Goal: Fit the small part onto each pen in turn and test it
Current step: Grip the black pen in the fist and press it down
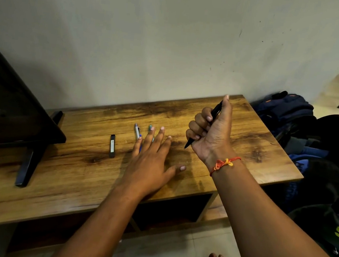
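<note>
A: Largest first. Entry?
B: Wooden surface (88, 174), against a plain wall. Dark monitor (10, 101) at its left end, standing on a slanted foot. Bags (287, 113) on the floor past the right edge.
A: Hands?
B: Right hand (210, 130) raised above the surface, grip clenched round a black pen (215, 113); pen tilted, tip down near the heel of the hand, upper end beside the thumb. Red-and-yellow thread (223, 163) on that wrist.
A: Left?
B: Left hand (151, 157) flat and low over the surface, fingers spread, grip released, holding nothing. Cannot tell if the palm touches the wood.
A: Other pens?
B: 2 lie under its fingertips: a white-and-blue pen (137, 132) at the little finger, a teal pen (150, 127) showing only its end past the ring finger.
A: Small items?
B: 1 short black bar with a white label (112, 148), left of the hand, apart from it. Cannot tell whether it is the small part.
</note>
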